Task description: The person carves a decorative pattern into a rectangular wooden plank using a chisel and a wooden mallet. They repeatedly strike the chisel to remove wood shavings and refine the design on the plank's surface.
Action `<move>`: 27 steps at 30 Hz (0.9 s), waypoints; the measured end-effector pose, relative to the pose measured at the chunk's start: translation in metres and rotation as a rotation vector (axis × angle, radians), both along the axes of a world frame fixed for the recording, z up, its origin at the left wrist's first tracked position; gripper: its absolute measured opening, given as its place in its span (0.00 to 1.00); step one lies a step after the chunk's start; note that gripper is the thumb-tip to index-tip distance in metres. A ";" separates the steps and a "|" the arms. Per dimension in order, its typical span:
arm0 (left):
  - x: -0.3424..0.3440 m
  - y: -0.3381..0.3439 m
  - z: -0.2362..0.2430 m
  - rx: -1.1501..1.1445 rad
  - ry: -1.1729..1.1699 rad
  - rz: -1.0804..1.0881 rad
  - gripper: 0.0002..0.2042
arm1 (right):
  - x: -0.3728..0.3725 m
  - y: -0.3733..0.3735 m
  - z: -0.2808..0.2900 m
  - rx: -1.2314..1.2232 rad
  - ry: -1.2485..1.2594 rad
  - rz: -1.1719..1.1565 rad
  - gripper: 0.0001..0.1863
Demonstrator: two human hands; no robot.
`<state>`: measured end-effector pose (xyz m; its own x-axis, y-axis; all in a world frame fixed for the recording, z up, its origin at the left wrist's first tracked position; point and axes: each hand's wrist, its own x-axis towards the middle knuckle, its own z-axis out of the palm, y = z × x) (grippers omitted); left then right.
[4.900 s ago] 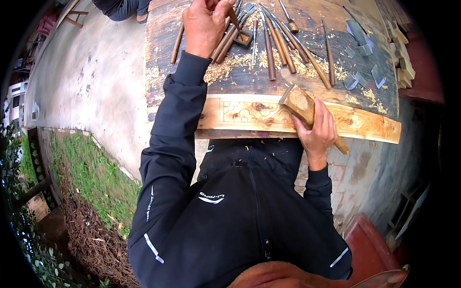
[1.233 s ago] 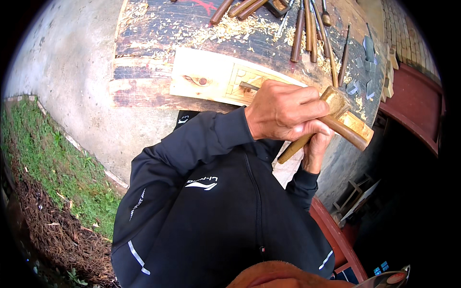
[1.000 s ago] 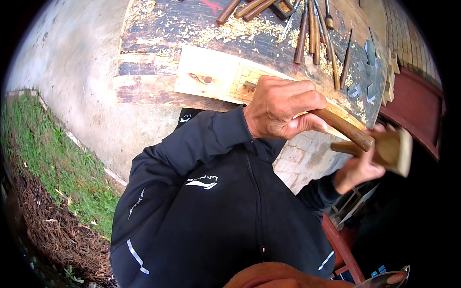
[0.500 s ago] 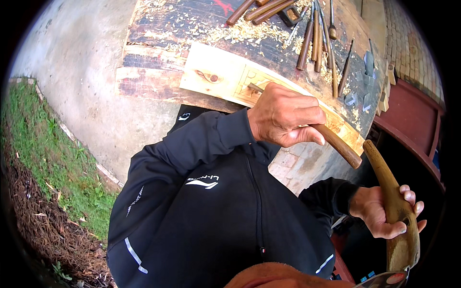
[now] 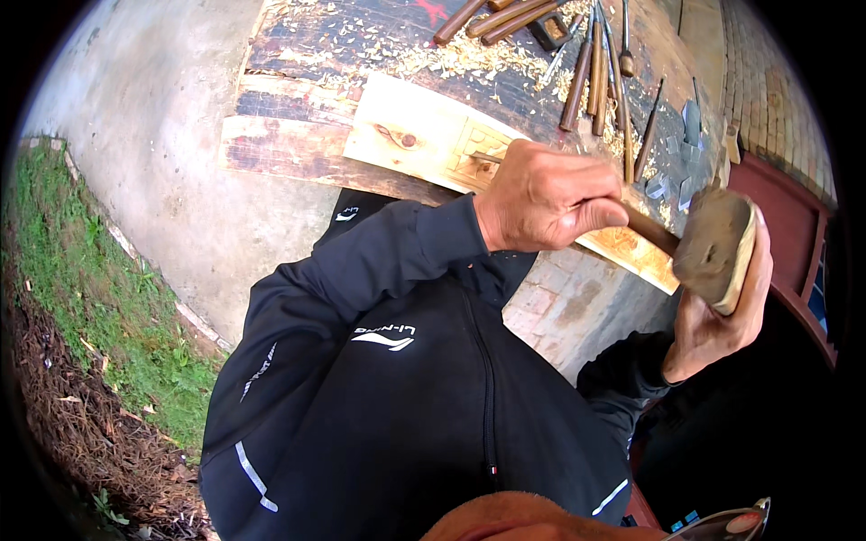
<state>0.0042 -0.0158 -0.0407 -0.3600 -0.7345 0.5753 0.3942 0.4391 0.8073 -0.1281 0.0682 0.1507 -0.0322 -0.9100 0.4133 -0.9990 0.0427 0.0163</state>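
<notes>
Over the near edge of the bench [image 5: 298, 153], our left hand [image 5: 550, 198] grips a chisel [image 5: 645, 230] against the pale board [image 5: 424, 135], and our right hand [image 5: 722, 316] clutches the mallet [image 5: 717, 248] at its handle end. A small patch looks carved; most remains plain.

An outdoor woodcarving workshop: a weathered, dark plank desk [image 5: 298, 153] strewn with pale wood shavings [image 5: 451, 59] stands on a grey concrete yard [image 5: 153, 117], a row of wooden-handled carving chisels [image 5: 591, 77] lies on it, and a strip of green grass [image 5: 81, 261] borders the concrete.
</notes>
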 end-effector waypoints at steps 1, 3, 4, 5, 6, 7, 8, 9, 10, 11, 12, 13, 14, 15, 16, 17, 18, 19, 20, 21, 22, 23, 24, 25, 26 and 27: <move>-0.001 0.004 -0.002 -0.029 -0.033 -0.001 0.20 | 0.004 0.005 -0.001 -0.019 -0.017 -0.015 0.34; -0.001 0.008 -0.003 -0.040 -0.008 0.059 0.21 | 0.001 0.008 -0.010 -0.047 -0.033 -0.022 0.33; 0.000 0.008 -0.002 -0.036 0.013 0.064 0.21 | -0.011 0.018 -0.016 -0.047 -0.063 -0.055 0.32; 0.000 0.005 -0.001 -0.038 0.032 0.077 0.21 | -0.017 0.024 -0.022 -0.053 -0.113 -0.092 0.31; -0.001 0.003 -0.001 -0.022 0.038 0.080 0.21 | -0.021 0.030 -0.023 -0.077 -0.184 -0.115 0.30; -0.001 0.001 -0.001 -0.006 0.044 0.085 0.21 | -0.023 0.035 -0.025 -0.261 -0.346 -0.069 0.31; -0.001 0.001 -0.003 0.007 0.039 0.094 0.21 | -0.011 0.025 -0.026 -0.455 -0.502 0.012 0.33; 0.000 0.000 -0.001 0.025 0.048 0.101 0.21 | -0.017 0.027 -0.014 -0.568 -0.545 -0.016 0.37; 0.001 -0.001 0.001 0.043 0.058 0.109 0.22 | -0.028 0.031 -0.002 -0.682 -0.648 0.079 0.35; 0.000 -0.002 0.003 0.058 0.066 0.115 0.22 | -0.027 0.029 0.001 -0.721 -0.695 0.116 0.32; 0.002 -0.003 0.003 0.064 0.068 0.098 0.22 | -0.025 0.026 0.004 -0.760 -0.741 0.153 0.30; 0.003 -0.004 0.003 0.080 0.071 0.085 0.22 | -0.023 0.024 0.007 -0.799 -0.785 0.189 0.28; 0.005 -0.005 0.004 0.096 0.071 0.080 0.22 | -0.017 0.019 -0.001 -0.680 -0.672 0.143 0.28; 0.006 -0.006 0.004 0.111 0.073 0.068 0.22 | -0.009 0.014 -0.008 -0.565 -0.555 0.092 0.28; 0.004 -0.003 0.000 0.061 0.041 0.091 0.22 | -0.002 0.011 -0.015 -0.448 -0.439 0.041 0.28; 0.004 -0.002 0.000 0.051 0.039 0.090 0.22 | 0.001 0.005 -0.021 -0.332 -0.319 -0.002 0.29; 0.004 -0.001 0.001 0.041 0.037 0.089 0.23 | 0.002 0.003 -0.024 -0.216 -0.200 -0.044 0.30; 0.004 -0.001 0.001 0.030 0.035 0.088 0.23 | 0.000 0.002 -0.026 -0.213 -0.208 -0.042 0.30; 0.003 -0.009 -0.001 -0.022 0.038 0.091 0.23 | -0.003 0.003 -0.028 -0.211 -0.215 -0.043 0.29; 0.003 -0.006 0.002 -0.039 0.058 0.167 0.23 | -0.005 0.005 -0.030 -0.209 -0.223 -0.043 0.29; 0.003 0.000 0.008 -0.055 0.079 0.243 0.23 | -0.007 0.008 -0.032 -0.214 -0.174 -0.030 0.27; 0.001 0.005 0.016 -0.063 0.098 0.318 0.24 | -0.010 0.012 -0.035 -0.225 -0.178 -0.049 0.27; -0.003 0.006 0.021 -0.083 0.083 0.363 0.22 | -0.013 0.016 -0.038 -0.235 -0.182 -0.069 0.27; -0.008 0.008 0.027 -0.094 0.066 0.410 0.22 | -0.016 0.019 -0.041 -0.250 -0.201 -0.072 0.26; -0.009 0.010 0.029 -0.094 0.009 0.406 0.21 | -0.015 0.017 -0.044 -0.270 -0.226 -0.069 0.26; -0.009 0.010 0.030 -0.094 -0.048 0.401 0.20 | -0.013 0.014 -0.042 -0.283 -0.185 -0.036 0.26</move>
